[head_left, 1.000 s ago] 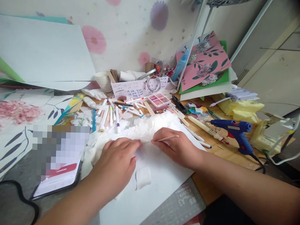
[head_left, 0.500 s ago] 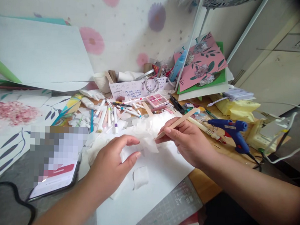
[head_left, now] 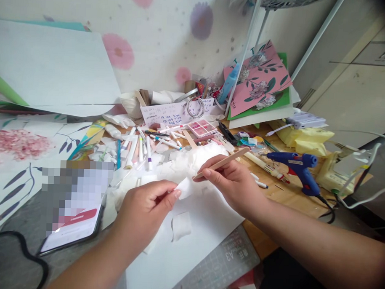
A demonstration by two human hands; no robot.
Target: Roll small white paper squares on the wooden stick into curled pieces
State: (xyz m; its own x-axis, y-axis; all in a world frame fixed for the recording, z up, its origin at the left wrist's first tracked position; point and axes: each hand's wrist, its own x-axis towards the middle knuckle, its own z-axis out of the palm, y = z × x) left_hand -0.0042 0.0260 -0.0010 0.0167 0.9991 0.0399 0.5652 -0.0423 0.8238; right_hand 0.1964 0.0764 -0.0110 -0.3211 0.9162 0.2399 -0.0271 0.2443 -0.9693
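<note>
My left hand [head_left: 152, 206] pinches the edge of a small white tissue piece [head_left: 185, 188] between thumb and forefinger. Just to its right, my right hand [head_left: 231, 179] grips a flat wooden craft stick [head_left: 221, 163], which slants up to the right with its lower tip close to the tissue. Whether tip and tissue touch, I cannot tell. Beneath both hands lies a white paper sheet [head_left: 172, 270], with another small white square [head_left: 181, 226] on it. A heap of white tissue [head_left: 195, 157] rises behind my hands.
Several markers [head_left: 140, 149] and a pink paint palette [head_left: 202, 129] are scattered behind the heap. A blue glue gun [head_left: 301, 165] stands at the right, its cord trailing. At the left lies a phone [head_left: 72, 224]; a grey cutting mat [head_left: 226, 259] sits under the sheet.
My left hand's thumb and forefinger have closed on the small tissue piece. The right hand with the craft stick has shifted slightly left and down, the stick lying flatter.
</note>
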